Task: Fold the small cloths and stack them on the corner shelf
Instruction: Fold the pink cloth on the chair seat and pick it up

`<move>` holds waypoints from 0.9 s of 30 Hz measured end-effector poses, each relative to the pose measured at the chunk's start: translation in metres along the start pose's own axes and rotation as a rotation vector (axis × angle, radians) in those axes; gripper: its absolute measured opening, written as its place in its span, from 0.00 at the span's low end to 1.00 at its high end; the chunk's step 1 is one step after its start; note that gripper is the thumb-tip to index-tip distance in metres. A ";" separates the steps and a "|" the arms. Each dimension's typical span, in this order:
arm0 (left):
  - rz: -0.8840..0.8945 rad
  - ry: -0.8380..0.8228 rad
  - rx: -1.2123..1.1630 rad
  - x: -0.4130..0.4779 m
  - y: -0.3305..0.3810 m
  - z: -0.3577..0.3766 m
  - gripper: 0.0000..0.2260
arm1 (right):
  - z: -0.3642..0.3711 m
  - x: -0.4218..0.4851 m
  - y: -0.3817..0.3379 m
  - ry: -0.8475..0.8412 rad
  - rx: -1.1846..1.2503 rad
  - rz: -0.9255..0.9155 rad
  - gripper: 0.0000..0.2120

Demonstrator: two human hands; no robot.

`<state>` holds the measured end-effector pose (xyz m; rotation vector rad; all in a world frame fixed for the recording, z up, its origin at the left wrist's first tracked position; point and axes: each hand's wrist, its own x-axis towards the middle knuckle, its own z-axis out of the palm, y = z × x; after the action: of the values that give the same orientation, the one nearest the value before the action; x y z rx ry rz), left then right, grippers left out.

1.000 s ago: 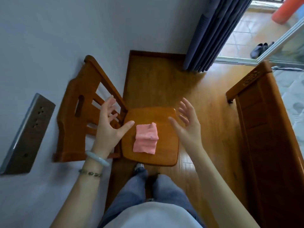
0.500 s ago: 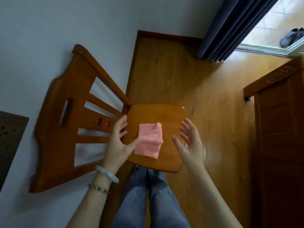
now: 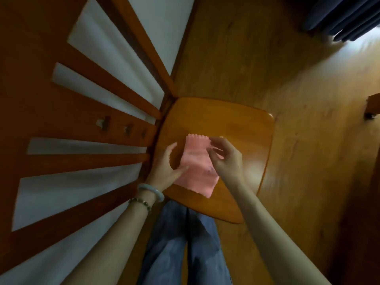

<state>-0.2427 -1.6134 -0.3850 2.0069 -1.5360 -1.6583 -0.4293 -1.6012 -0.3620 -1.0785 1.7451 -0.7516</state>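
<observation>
Pink cloth (image 3: 195, 169) on chair seat (image 3: 236, 124): steadied by outstretched left hand (image 3: 166, 167), corner pinched by right hand (image 3: 226, 159) for folding.

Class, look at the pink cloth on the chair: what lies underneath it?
The small pink zigzag-edged cloth lies on the glossy wooden chair seat. Anything else beneath is hidden by the cloth.

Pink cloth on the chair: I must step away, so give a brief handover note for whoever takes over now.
Left hand: open, thumb resting on the pink cloth at its left edge.
Right hand: pinching the cloth's far right corner.
Cloth lies on the chair seat; no corner shelf in view.
Done: cloth laid out; folds unclear.
Left: fold it, stack it on the shelf.
</observation>
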 end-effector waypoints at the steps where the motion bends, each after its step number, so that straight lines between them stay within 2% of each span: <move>1: -0.019 -0.010 0.022 0.008 -0.014 0.007 0.36 | 0.009 0.006 0.011 -0.009 -0.009 0.001 0.13; 7: -0.175 0.004 0.097 0.029 -0.070 0.040 0.33 | 0.051 0.023 0.057 -0.061 -0.116 0.090 0.12; 11: -0.164 0.040 0.137 0.038 -0.077 0.046 0.30 | 0.070 0.039 0.066 -0.062 -0.311 0.147 0.13; 14: -0.124 0.016 0.180 0.045 -0.071 0.045 0.30 | 0.078 0.042 0.060 -0.074 -0.354 0.186 0.15; 18: -0.121 -0.076 -0.003 0.051 -0.048 0.041 0.21 | 0.082 0.036 0.059 -0.173 -0.253 0.341 0.20; 20: -0.088 -0.128 -0.057 0.051 -0.038 0.040 0.18 | 0.084 0.033 0.062 -0.212 -0.189 0.379 0.15; 23: -0.011 -0.174 -0.135 0.051 -0.029 0.040 0.18 | 0.086 0.030 0.070 -0.150 -0.079 0.400 0.06; 25: -0.012 -0.136 -0.186 0.051 -0.027 0.042 0.16 | 0.083 0.028 0.076 -0.084 -0.016 0.435 0.06; 27: -0.044 -0.009 -0.251 0.054 -0.027 0.046 0.12 | 0.079 0.027 0.080 -0.059 0.059 0.461 0.08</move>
<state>-0.2689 -1.6185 -0.4560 1.9168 -1.2221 -1.7775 -0.3887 -1.5936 -0.4697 -0.6147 1.8153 -0.4729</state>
